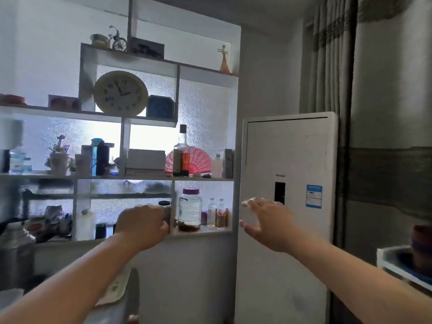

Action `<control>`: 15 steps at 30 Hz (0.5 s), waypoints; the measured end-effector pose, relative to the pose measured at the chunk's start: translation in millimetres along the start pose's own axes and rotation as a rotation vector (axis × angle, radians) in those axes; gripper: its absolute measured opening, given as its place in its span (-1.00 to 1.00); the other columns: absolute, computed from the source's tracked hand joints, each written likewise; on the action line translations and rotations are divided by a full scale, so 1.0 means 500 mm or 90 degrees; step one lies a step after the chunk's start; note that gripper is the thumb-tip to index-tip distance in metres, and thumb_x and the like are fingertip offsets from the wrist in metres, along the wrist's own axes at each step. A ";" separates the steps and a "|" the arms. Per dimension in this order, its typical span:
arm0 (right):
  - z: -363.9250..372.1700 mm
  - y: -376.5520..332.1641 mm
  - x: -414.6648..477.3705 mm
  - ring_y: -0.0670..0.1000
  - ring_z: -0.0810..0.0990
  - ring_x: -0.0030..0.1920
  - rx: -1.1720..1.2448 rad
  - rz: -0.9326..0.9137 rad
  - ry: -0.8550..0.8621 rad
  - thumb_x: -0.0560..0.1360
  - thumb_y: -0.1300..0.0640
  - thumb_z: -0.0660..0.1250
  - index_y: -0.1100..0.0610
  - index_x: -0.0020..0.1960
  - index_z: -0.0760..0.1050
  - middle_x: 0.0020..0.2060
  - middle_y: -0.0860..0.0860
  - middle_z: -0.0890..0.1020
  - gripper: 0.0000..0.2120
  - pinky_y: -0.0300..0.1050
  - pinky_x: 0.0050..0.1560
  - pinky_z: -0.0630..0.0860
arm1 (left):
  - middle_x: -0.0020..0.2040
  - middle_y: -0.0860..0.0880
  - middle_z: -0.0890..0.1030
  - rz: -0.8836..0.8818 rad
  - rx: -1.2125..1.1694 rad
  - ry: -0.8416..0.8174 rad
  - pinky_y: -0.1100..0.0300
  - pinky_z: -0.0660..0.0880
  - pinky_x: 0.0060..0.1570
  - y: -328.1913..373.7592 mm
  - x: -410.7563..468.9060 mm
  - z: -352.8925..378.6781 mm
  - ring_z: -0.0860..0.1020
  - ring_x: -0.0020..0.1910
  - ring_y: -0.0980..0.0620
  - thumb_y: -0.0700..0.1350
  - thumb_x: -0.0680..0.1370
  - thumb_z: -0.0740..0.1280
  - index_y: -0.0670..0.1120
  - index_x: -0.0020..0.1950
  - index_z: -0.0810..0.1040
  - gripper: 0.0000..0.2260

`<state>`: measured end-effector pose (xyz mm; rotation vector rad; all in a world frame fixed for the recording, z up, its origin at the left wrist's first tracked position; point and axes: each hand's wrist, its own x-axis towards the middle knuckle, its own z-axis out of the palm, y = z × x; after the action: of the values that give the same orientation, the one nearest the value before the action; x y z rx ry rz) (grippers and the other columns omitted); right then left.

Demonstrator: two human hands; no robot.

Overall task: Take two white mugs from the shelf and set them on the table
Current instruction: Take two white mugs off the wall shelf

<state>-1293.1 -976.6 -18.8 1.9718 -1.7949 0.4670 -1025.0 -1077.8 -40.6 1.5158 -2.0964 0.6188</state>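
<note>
Head view: left hand [142,226] grip curled around something unclear at the shelf [201,232]; right hand [268,224] spread.

Brand word "Haier", small and blurred, on front panel of white floor air conditioner [287,183], just above its dark display window. Blue-and-white sticker [314,196] near right edge of same panel: print too small to read. Round clock [120,92] on upper shelf, against left wall of its compartment: dial numerals 1 to 12, some legible, several blurred. Labels on small bottles [221,213] at lowest shelf's right end: unreadable.
</note>
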 end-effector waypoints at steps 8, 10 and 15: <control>0.146 0.104 0.287 0.00 0.42 0.35 0.048 -0.130 0.030 0.55 -0.22 0.13 0.00 0.45 0.28 0.40 -0.03 0.44 -0.46 -0.05 0.31 0.35 | 0.06 0.00 0.65 -0.122 0.097 -0.020 0.15 0.40 -0.18 -0.008 0.193 0.111 0.59 -0.02 -0.02 0.08 0.49 0.19 -0.01 0.07 0.53 -0.73; 0.182 0.112 0.351 0.02 0.43 0.34 0.068 -0.149 0.030 0.55 -0.22 0.13 0.00 0.44 0.29 0.38 -0.03 0.45 -0.47 -0.04 0.30 0.37 | 0.04 -0.01 0.65 -0.144 0.121 -0.027 0.14 0.43 -0.16 -0.024 0.220 0.133 0.59 -0.05 -0.02 0.10 0.49 0.19 -0.01 0.08 0.53 -0.72; 0.286 0.097 0.492 0.03 0.46 0.31 0.123 -0.209 0.057 0.54 -0.22 0.11 -0.01 0.42 0.30 0.33 -0.02 0.50 -0.48 -0.01 0.31 0.36 | -0.04 -0.03 0.65 -0.204 0.158 -0.032 0.15 0.46 -0.18 -0.090 0.281 0.174 0.52 -0.17 -0.01 0.05 0.49 0.21 -0.02 0.02 0.54 -0.77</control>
<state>-1321.0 -1263.8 -8.4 2.2827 -1.3788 0.6252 -1030.3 -1247.5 -18.6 1.9723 -1.8050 0.7438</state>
